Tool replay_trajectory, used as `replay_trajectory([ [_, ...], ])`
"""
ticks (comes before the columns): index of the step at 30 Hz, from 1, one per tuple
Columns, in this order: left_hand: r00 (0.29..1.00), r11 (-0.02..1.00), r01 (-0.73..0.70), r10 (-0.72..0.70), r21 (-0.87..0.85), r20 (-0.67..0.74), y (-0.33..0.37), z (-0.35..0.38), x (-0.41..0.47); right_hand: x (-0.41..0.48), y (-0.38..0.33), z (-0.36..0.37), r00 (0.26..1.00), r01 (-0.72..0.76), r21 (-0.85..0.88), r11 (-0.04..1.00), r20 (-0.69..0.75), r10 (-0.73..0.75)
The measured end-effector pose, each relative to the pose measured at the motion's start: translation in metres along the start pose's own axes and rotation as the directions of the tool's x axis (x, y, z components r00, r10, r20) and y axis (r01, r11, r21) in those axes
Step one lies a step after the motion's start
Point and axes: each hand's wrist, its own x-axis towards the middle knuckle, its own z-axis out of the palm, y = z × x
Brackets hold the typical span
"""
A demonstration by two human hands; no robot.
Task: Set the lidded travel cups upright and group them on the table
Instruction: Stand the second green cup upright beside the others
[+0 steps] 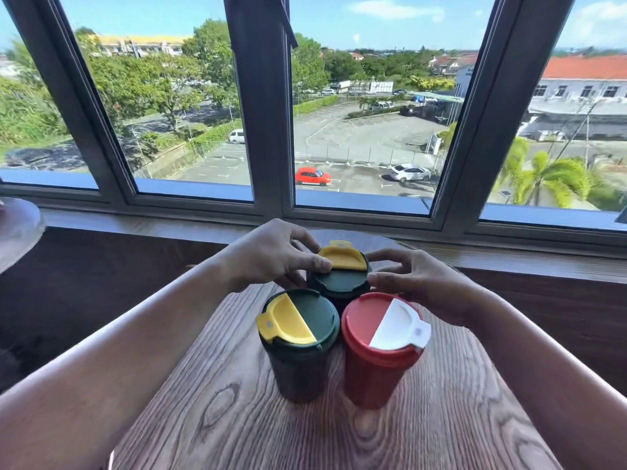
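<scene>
On the wooden table (305, 432) three upright cups stood touching: red cup (380, 361), near green cup (300, 351), far green cup (341, 278). I judged them light, stiff, smooth plastic (best held round the body). My left hand (271, 256) and right hand (420, 279) cupped the far one, fingers loosely curled.

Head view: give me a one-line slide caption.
Both hands, left and right, flank the rear green cup beside a second green cup and red cup, all upright on the wooden table.

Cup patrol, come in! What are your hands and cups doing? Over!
Left hand and right hand flank far green cup. Near green cup, red cup upright, grouped. Nothing blocking.
</scene>
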Motion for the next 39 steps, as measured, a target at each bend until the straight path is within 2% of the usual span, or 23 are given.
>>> replay_trajectory([
  [15,0.999,0.999,-0.001,0.002,0.032,-0.042,0.0,0.004,-0.006,0.001,0.004,0.001,1.0,0.008,-0.021,1.0,0.013,-0.008],
  [20,0.996,0.995,-0.018,0.026,0.098,-0.084,-0.002,0.006,-0.008,0.001,0.003,-0.001,0.999,0.011,-0.026,1.0,0.034,-0.01],
  [28,0.977,0.97,-0.056,0.102,0.238,-0.186,-0.001,-0.002,-0.019,0.003,-0.018,-0.004,0.997,0.065,-0.115,0.991,-0.032,-0.07],
  [35,0.939,0.97,-0.026,0.107,0.241,-0.328,-0.005,-0.027,-0.039,0.021,-0.068,0.003,0.984,0.141,-0.282,0.949,-0.062,-0.165],
  [39,0.91,0.966,0.008,0.1,0.258,-0.403,-0.013,-0.054,-0.061,0.04,-0.103,0.037,0.95,0.258,-0.502,0.825,-0.023,-0.311],
])
